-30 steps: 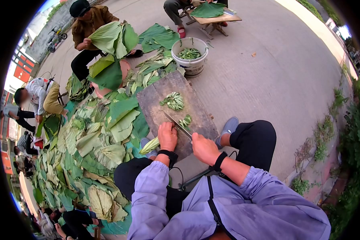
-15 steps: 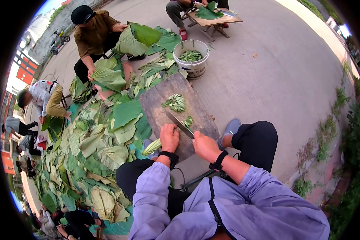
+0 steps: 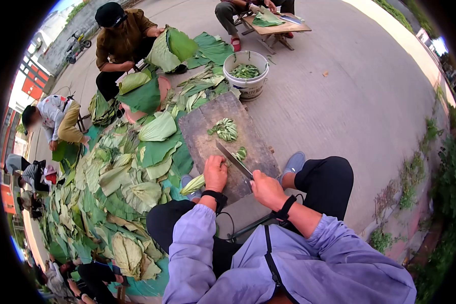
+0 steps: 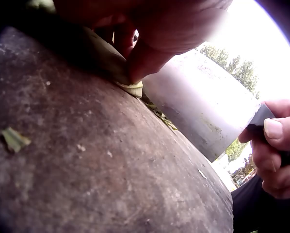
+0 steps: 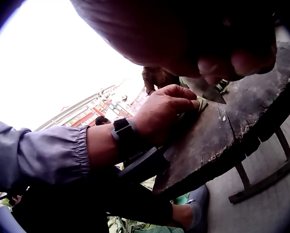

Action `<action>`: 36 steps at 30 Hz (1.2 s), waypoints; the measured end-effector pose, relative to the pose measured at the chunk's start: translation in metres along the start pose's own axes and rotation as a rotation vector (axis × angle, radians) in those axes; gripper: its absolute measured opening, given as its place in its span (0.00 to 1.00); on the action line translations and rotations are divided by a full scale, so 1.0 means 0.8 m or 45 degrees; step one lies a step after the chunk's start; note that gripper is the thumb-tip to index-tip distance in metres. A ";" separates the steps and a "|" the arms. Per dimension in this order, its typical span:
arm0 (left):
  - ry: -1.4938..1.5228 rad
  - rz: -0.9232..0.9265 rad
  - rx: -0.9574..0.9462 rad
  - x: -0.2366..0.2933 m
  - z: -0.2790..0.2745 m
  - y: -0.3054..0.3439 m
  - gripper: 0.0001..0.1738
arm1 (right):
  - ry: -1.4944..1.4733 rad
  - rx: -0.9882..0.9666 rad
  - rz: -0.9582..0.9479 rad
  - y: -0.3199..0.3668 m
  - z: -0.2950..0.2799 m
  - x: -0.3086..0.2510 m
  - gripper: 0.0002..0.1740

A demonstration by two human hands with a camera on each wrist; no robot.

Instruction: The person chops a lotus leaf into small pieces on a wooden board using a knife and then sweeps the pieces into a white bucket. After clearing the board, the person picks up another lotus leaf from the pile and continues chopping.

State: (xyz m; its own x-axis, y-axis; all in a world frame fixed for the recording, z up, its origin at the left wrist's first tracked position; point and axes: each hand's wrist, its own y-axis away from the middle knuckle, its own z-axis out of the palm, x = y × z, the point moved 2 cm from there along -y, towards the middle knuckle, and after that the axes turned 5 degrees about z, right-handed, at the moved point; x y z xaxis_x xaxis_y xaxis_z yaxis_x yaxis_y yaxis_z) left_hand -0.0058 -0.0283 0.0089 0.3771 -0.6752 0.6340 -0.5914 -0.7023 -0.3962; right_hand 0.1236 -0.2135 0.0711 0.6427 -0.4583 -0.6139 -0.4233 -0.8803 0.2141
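On the worn wooden board (image 3: 197,121), my left hand (image 3: 215,174) presses down a rolled pale-green leaf (image 3: 193,185), whose free end sticks out toward my knee. Its cut end (image 4: 134,89) shows under my fingertips in the left wrist view. My right hand (image 3: 268,190) grips the dark handle of a wide knife; the blade (image 3: 234,160) stands on the board right beside the left fingers. Several cut strips (image 3: 240,153) lie just past the blade, and a larger heap of strips (image 3: 225,129) sits farther up the board.
Large leaves (image 3: 106,182) cover the ground at the left. A white bucket (image 3: 248,86) with cut greens stands beyond the board. A person in brown (image 3: 121,40) handles leaves; another sits behind a low table (image 3: 283,26). My shoe (image 3: 295,163) is right of the board.
The knife and right hand have shifted slightly right. The left hand stays on the rolled leaf. The person in brown has lowered one leaf, and the head view has moved a little.
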 end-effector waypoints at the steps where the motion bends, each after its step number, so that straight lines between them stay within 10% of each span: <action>1: -0.001 -0.002 0.002 0.000 0.000 0.000 0.09 | 0.001 -0.002 -0.002 0.002 0.000 0.001 0.13; 36: -0.050 0.011 0.033 0.007 0.001 -0.003 0.08 | 0.070 -0.064 0.001 -0.023 0.013 -0.023 0.10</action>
State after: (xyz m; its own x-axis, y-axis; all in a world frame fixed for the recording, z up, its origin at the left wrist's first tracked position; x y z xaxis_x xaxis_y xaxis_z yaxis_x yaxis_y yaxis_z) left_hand -0.0022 -0.0306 0.0127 0.4004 -0.6891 0.6040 -0.5760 -0.7019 -0.4189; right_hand 0.1130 -0.1874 0.0707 0.6770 -0.4635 -0.5716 -0.3919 -0.8845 0.2530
